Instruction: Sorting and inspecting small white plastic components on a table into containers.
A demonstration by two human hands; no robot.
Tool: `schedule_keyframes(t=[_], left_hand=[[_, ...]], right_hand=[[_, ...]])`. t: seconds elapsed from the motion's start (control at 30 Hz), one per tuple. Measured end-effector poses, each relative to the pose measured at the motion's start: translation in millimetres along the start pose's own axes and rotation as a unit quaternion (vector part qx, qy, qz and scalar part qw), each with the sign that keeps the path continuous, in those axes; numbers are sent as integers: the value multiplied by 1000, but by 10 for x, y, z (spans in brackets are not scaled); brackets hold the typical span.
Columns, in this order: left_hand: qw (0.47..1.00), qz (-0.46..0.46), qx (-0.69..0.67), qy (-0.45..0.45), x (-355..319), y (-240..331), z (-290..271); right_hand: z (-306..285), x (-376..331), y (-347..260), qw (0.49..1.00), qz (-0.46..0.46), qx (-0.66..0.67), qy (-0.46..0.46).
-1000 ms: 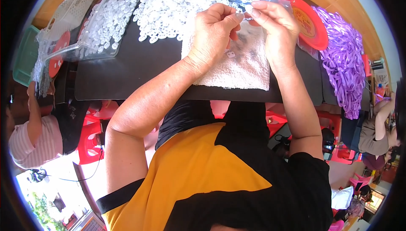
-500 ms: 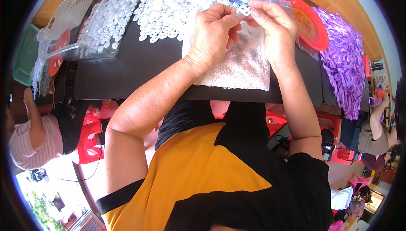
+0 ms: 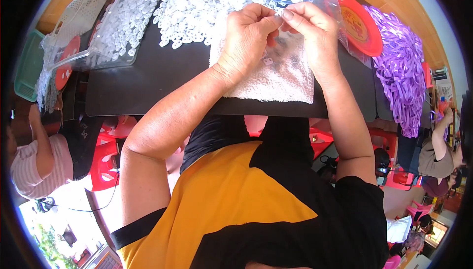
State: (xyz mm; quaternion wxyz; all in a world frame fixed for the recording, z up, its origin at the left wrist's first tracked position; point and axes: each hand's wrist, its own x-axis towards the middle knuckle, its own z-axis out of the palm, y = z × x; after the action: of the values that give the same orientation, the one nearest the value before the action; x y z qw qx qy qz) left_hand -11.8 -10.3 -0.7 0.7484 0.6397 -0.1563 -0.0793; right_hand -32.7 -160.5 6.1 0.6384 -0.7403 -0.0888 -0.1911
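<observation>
My left hand [image 3: 246,35] and my right hand [image 3: 316,32] meet fingertip to fingertip over a white towel [image 3: 276,85]. Both are closed in a pinch on one small white plastic piece, now almost wholly hidden by the thumbs and forefingers. A few tiny pieces with dark marks [image 3: 268,61] lie on the towel below my hands. Just beyond my fingers a large heap of white oval plastic pieces [image 3: 189,20] spreads over the dark table [image 3: 162,84].
At left stands a clear plastic bin [image 3: 129,61] of similar white pieces, beside a white perforated basket [image 3: 84,8] and a green tray [image 3: 25,72]. At right are a red plate [image 3: 372,45] and a pile of purple ribbon straps [image 3: 401,79]. People sit on both sides.
My right hand has moved slightly left and its fingers have closed in against the left fingertips. The white piece, visible between them before, is now mostly covered.
</observation>
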Motion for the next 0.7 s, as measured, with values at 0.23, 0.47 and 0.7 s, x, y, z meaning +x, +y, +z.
schedule_keyframes(t=[0.23, 0.47, 0.7], left_hand=[[1000, 7, 27, 12, -2, 28, 19], [998, -48, -45, 1, -7, 29, 25], [999, -40, -34, -6, -2, 44, 10]], right_hand=[[-28, -13, -33, 995, 46, 61, 60], [-29, -23, -36, 996, 55, 53, 52], [-30, -13, -18, 996, 57, 58, 37]])
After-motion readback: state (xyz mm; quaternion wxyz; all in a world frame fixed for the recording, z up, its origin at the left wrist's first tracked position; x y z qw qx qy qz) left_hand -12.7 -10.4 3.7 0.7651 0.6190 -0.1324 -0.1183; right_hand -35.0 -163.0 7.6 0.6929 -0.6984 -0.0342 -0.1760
